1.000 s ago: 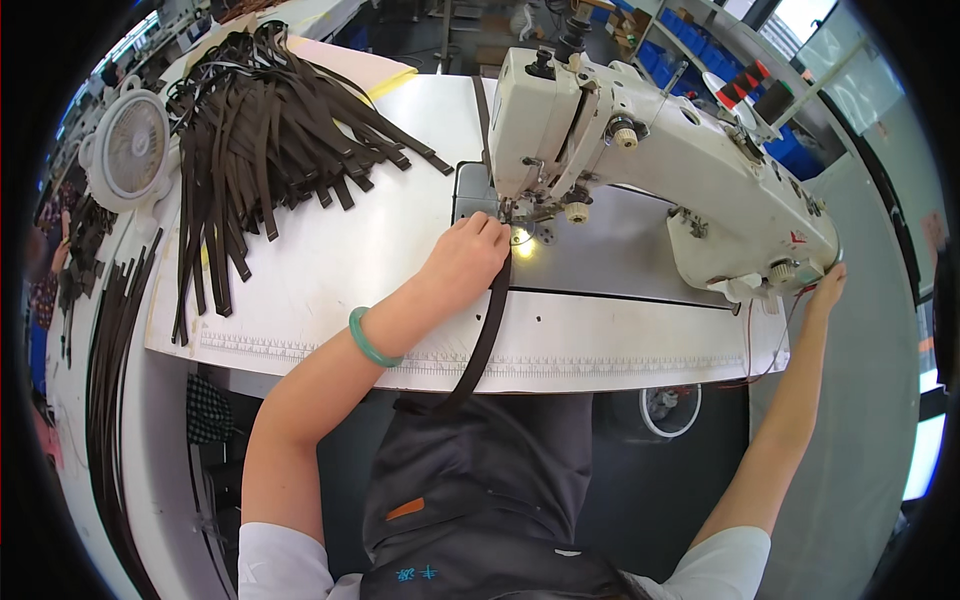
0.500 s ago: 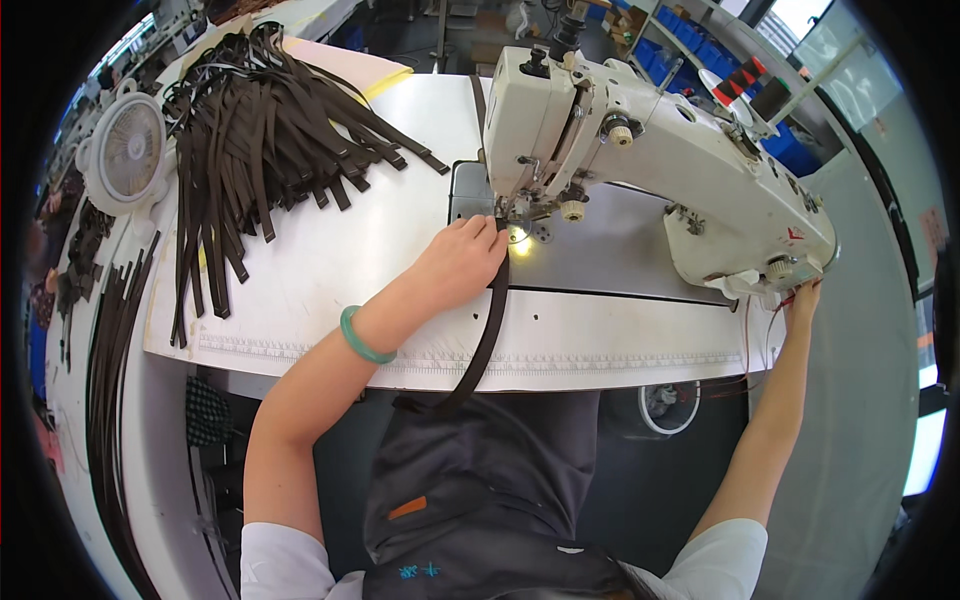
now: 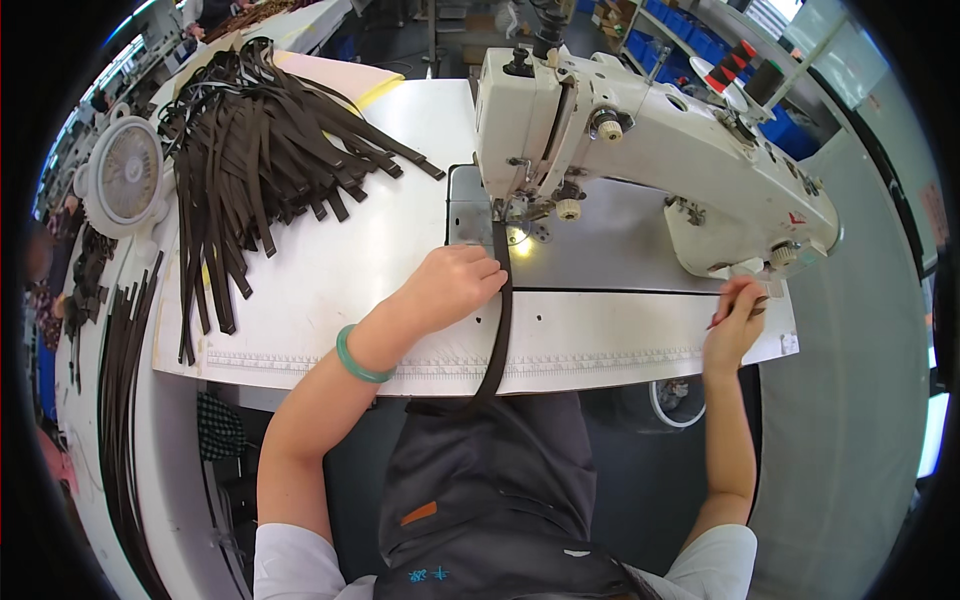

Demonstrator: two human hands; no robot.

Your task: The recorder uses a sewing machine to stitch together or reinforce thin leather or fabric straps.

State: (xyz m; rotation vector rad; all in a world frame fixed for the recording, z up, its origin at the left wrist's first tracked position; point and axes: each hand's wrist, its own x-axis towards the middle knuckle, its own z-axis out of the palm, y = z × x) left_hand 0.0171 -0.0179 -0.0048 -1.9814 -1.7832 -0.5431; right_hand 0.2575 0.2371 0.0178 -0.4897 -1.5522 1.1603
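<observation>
A dark brown strap (image 3: 500, 335) runs from under the presser foot of the white sewing machine (image 3: 600, 130) toward me and hangs over the table's front edge. My left hand (image 3: 452, 288), with a green bangle on its wrist, is closed on the strap just in front of the lit needle area. Above the table's right front, my right hand (image 3: 738, 315) is closed around a small, thin, dark and reddish object (image 3: 758, 306). Its kind is mostly hidden by the fingers.
A heap of dark brown straps (image 3: 270, 150) covers the table's left side, beside a small white fan (image 3: 127, 175). More long straps (image 3: 120, 420) hang at the far left. A printed ruler (image 3: 440, 368) lines the table's front edge. Below stands a white-rimmed bin (image 3: 680, 405).
My right hand has come away from the machine's right end, toward me and leftward, now with the small object in it. My left hand has slid slightly nearer along the strap.
</observation>
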